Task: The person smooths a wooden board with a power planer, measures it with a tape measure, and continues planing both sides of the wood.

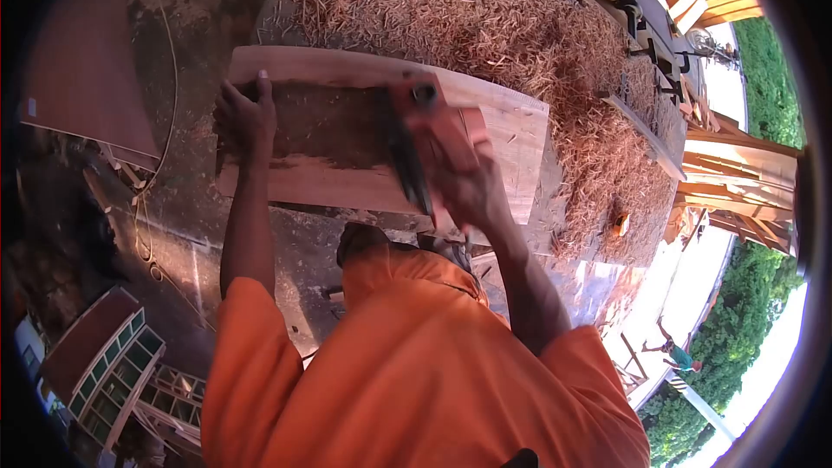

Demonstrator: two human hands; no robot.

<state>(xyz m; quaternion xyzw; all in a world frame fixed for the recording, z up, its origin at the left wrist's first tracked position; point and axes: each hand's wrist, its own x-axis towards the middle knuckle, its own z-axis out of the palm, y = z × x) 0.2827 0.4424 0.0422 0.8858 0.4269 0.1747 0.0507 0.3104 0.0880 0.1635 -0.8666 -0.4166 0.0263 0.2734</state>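
Note:
A wide wooden board (511, 139) lies across the bench in front of me, dark and rough in the middle and pale along its edges and right part. My left hand (244, 117) grips the board's left end, thumb on top and fingers at the edge. In my right hand (475, 195) is a red electric planer (433, 117) with a dark base, blurred by motion. The planer rests over the board, right of the dark patch. Its underside is hidden.
Wood shavings (433, 0) are heaped beyond the board and to its right. A small orange object (620, 224) lies among them. Clamps (663, 69) line the far right, near stacked planks (737, 165). Paned wooden frames (113, 373) stand lower left. A person (680, 354) is in the distance.

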